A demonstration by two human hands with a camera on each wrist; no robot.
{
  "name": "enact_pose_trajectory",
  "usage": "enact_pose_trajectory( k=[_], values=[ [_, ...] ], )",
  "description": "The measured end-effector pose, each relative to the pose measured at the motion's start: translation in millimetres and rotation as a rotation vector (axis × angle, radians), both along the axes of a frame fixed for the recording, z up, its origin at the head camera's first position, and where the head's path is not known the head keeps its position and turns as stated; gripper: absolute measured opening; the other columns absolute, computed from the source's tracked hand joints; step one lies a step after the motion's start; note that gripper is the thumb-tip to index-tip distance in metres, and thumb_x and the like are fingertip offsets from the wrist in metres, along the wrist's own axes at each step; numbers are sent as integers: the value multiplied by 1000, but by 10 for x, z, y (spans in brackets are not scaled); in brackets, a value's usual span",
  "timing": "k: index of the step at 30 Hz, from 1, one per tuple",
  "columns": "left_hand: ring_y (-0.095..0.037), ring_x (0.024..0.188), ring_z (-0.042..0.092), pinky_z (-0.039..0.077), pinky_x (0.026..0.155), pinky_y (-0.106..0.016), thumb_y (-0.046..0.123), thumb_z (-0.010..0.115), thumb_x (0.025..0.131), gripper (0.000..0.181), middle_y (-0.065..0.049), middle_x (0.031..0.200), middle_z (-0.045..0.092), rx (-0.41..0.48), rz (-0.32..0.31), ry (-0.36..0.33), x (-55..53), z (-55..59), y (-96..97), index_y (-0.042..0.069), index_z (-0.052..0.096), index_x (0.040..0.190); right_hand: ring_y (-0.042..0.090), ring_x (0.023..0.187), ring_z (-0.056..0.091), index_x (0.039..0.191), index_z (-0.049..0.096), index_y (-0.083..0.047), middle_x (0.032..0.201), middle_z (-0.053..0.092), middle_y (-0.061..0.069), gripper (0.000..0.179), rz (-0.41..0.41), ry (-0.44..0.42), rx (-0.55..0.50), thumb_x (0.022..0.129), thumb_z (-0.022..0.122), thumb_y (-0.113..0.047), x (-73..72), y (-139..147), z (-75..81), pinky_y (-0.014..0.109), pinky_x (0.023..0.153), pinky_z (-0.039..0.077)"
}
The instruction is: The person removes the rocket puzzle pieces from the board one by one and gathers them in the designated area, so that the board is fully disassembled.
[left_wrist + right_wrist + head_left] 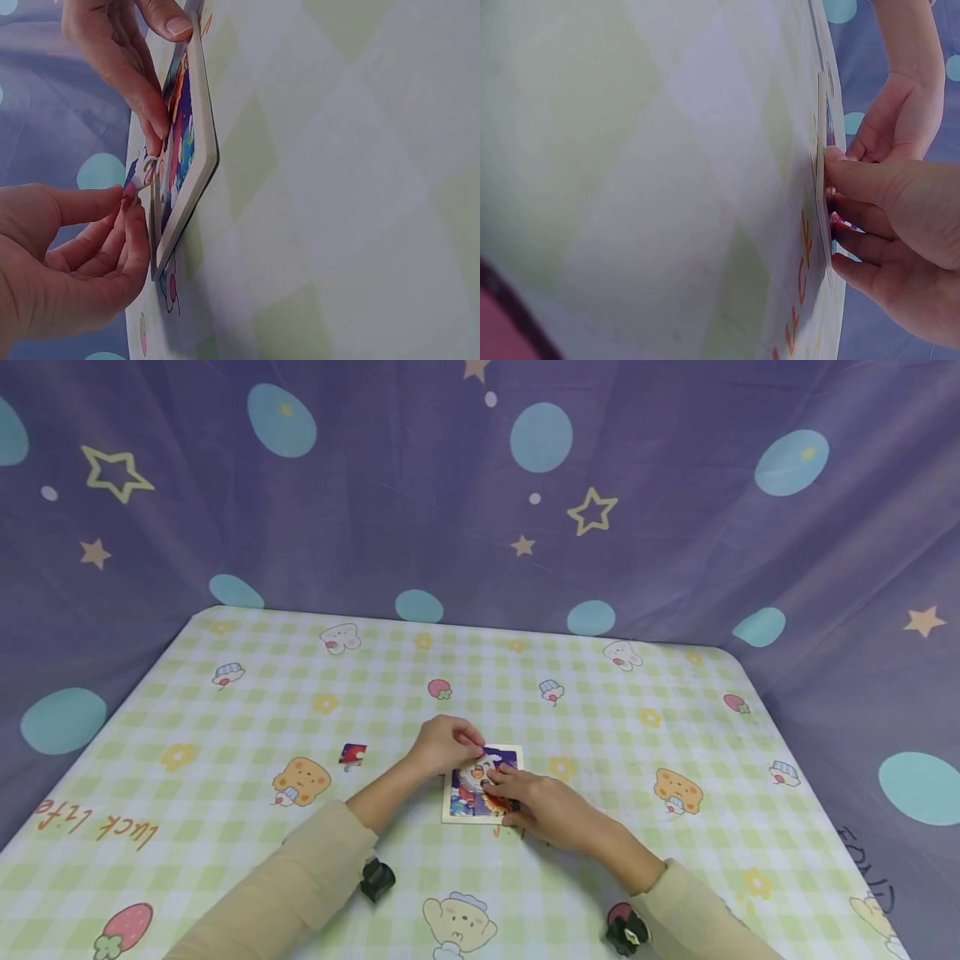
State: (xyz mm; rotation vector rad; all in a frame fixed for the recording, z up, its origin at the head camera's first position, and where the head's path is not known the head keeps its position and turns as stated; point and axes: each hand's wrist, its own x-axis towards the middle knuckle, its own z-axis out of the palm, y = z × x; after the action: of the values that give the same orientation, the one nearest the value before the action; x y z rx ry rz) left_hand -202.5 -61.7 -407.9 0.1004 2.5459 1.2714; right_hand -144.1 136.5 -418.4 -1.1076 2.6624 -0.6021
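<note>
A small jigsaw puzzle (468,806) with a colourful cartoon picture lies flat in a pale-framed tray (480,820). At its far left corner, my left hand (442,745) pinches a puzzle piece (129,193) between thumb and fingertips. That piece is tilted up at the tray's edge, partly hidden by the fingers. My right hand (551,806) rests its fingertips on the picture from the right, fairly straight, with the thumb (178,28) at the near edge of the tray. Left of the tray, a loose red and dark-blue puzzle piece (352,755) lies on the table.
A green-and-white checked cloth with printed cartoons covers the table (570,885). Purple cloth (450,510) with stars and blue ovals hangs behind and at the sides. Small black devices (377,879) show beside both sleeves.
</note>
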Motion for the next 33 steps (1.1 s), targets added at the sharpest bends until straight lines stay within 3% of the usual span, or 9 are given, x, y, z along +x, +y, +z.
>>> enact_pose_trajectory(
  k=[11,24,33],
  values=[
    [-7,59,56,44,55,-16,9,74,81,7,-5,74,70,77,56,-34,-11,-55,-10,6,73,86,23,138,45,132,57,-9,147,48,6,45,-2,0,-2,90,65,-22,1,2,1,39,109,41],
    [-8,61,60,46,58,-18,7,73,80,9,-6,77,72,110,34,-83,17,-54,-20,5,73,89,25,137,45,132,57,-8,147,48,8,46,8,19,-4,90,66,-22,-6,7,-17,39,108,42],
    [-9,65,63,47,63,-19,9,75,79,10,-6,79,73,97,56,-45,41,-94,-77,7,73,89,26,136,46,132,57,-8,146,49,9,45,20,29,-19,89,66,-20,-6,8,-27,41,106,44]
  ],
)
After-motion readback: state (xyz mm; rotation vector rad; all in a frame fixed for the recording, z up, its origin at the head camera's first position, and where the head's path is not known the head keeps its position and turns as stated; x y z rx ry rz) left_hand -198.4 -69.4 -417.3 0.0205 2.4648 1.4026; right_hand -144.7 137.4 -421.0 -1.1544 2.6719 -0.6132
